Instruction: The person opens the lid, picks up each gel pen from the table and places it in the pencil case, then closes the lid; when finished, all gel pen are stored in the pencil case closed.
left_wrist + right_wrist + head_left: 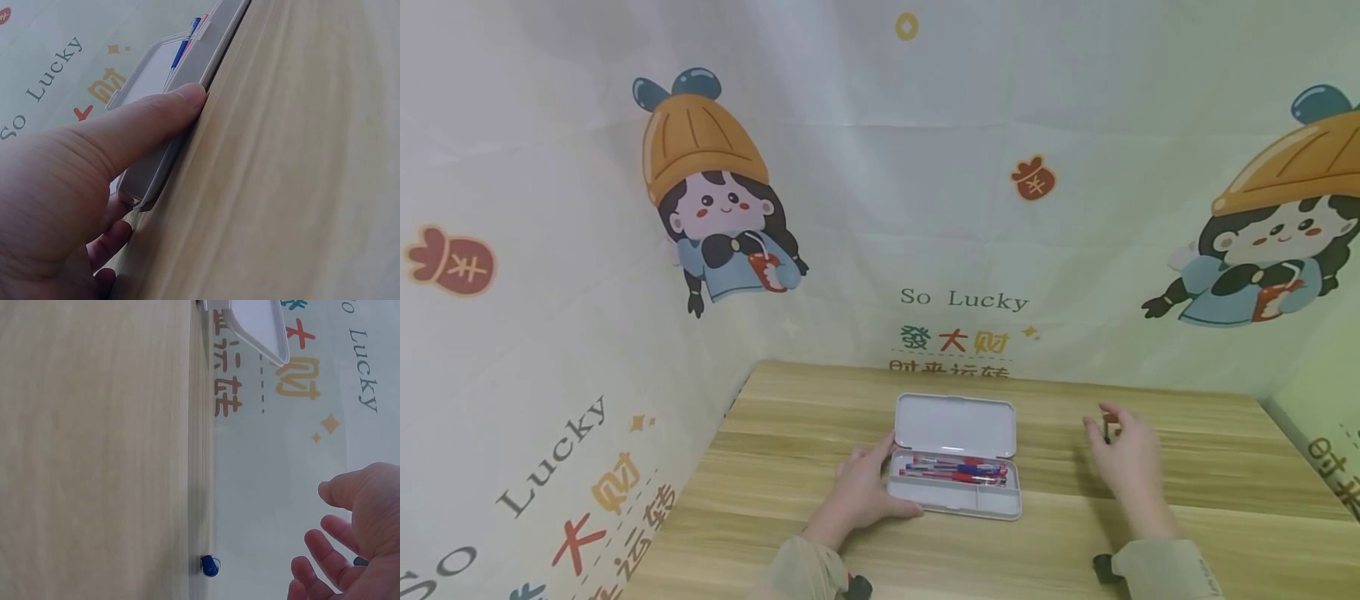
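Note:
A light grey pencil case [955, 425] lies on the table with its lid tipped back. Several red and blue pens [955, 477] lie in its rear compartment. My left hand [868, 483] grips the case's left end, thumb along the front wall and fingers round the side, as the left wrist view also shows. To the right of the case, my right hand [1127, 454] hovers over the table with its fingers apart. A small dark item [1107, 431] shows between thumb and forefinger. In the right wrist view a blue pen end [210, 565] sits on the table, apart from the fingers.
The wood-grain table [820, 408] meets a printed cloth backdrop [850, 208] at its back and left edges. Narrow front compartments of the case show bare floors. The raised lid [262, 328] stands near the backdrop in the right wrist view.

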Demonstrator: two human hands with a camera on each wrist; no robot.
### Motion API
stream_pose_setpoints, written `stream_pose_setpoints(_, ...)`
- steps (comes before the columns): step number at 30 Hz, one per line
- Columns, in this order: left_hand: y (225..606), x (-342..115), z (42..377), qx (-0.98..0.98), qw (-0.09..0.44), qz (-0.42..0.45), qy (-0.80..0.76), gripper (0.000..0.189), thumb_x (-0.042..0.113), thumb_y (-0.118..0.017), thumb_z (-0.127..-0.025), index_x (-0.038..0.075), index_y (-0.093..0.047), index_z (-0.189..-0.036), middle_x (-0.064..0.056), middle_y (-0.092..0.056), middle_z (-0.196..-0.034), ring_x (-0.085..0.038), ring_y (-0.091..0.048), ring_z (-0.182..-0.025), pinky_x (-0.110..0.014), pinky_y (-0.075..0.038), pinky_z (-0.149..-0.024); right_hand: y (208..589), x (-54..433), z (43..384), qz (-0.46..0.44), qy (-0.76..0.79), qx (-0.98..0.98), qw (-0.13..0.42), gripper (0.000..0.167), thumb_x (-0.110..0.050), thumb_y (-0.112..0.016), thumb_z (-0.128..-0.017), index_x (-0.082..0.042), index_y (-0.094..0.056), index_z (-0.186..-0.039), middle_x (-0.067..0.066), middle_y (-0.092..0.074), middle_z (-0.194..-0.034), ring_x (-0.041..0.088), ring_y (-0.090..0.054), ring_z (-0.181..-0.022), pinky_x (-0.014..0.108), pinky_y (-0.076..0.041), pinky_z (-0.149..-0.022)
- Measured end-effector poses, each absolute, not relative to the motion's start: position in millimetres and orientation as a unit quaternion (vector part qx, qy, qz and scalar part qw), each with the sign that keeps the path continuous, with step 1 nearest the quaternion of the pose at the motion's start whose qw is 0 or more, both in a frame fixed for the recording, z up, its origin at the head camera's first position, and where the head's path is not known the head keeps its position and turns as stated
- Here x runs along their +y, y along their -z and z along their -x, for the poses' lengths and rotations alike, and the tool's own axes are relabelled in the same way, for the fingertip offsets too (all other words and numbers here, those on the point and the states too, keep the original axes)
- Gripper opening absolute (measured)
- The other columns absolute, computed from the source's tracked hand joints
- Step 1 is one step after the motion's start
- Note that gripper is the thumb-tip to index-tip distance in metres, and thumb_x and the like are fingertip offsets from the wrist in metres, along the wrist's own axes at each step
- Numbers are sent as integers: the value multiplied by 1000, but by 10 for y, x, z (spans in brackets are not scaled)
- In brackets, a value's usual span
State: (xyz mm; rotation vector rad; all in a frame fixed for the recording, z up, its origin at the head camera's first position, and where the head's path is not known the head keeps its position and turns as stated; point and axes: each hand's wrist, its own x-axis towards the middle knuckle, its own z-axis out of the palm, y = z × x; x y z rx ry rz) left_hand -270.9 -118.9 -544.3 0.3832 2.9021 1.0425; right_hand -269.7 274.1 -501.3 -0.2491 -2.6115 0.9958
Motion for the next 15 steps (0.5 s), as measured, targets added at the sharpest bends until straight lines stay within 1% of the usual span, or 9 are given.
stream_pose_setpoints(5,5429,-1181,2707,935,13,-126,-333,138,51,-107,-60,14,-36,-173,-17,-67,-151,-35,-54,-133,-59,-39,-113,5042,2822,2689,101,-346,-918,168,56,-31,-62,-110,6,-55,-152,38,-59,-144,59,-54,-134,70,-47,-106)
stream_pose_setpoints(12,5425,-1181,2703,933,16,-125,-336,137,51,-107,-61,13,-36,-173,-17,-66,-151,-34,-53,-133,-57,-39,-112,5096,2911,2686,112,-335,-926,136,64,-35,-60,-111,9,-48,-156,40,-52,-150,61,-47,-139,74,-42,-113)
stream_pose_setpoints(15,5425,-1182,2703,933,16,-126,-337,137,51,-107,-61,13,-37,-173,-17,-66,-151,-34,-53,-132,-57,-39,-112,5119,2952,2690,116,-321,-932,119,70,-37,-60,-110,11,-44,-158,43,-51,-150,62,-46,-139,73,-41,-113)
